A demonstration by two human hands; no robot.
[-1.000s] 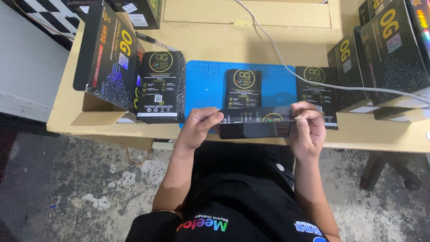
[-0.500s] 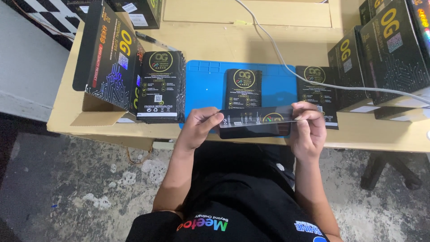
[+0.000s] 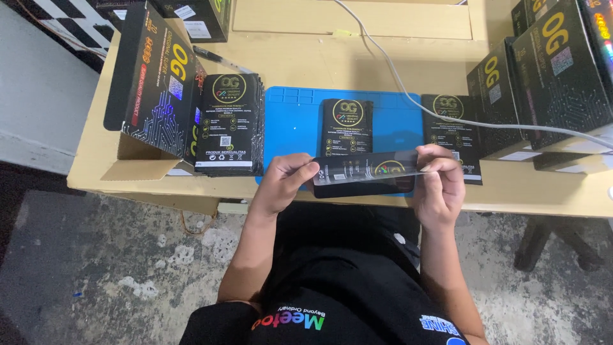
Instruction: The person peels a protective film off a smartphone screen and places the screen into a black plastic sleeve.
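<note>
From your head camera, looking straight down, your left hand [image 3: 286,182] pinches the left end of a long, flat black packet [image 3: 365,174], thumb and fingers closed narrowly on its edge, while your right hand [image 3: 440,185] grips the right end, fingers curled over the top edge and thumb underneath. You hold the packet level and lengthwise between both hands, just above the near edge of the wooden table [image 3: 306,61], in front of your lap. It looks like two thin layers, a glossy upper piece with a small round multicoloured mark and a darker piece just below it, but you cannot tell from here whether they are separate items. Right behind the packet lies a blue work mat [image 3: 300,121], and on it a single flat black sachet [image 3: 347,126] with a round gold emblem lies face up. To your left, touching the mat's edge, a stack of the same black sachets [image 3: 228,124] leans beside an open black carton [image 3: 156,83] whose lid stands raised. To your right, another black sachet [image 3: 450,118] lies partly off the mat, just beyond your right fingers, next to a row of closed black boxes [image 3: 549,76] with gold lettering. A grey cable [image 3: 408,96] runs across the table from the far side toward the right, passing over that sachet.
</note>
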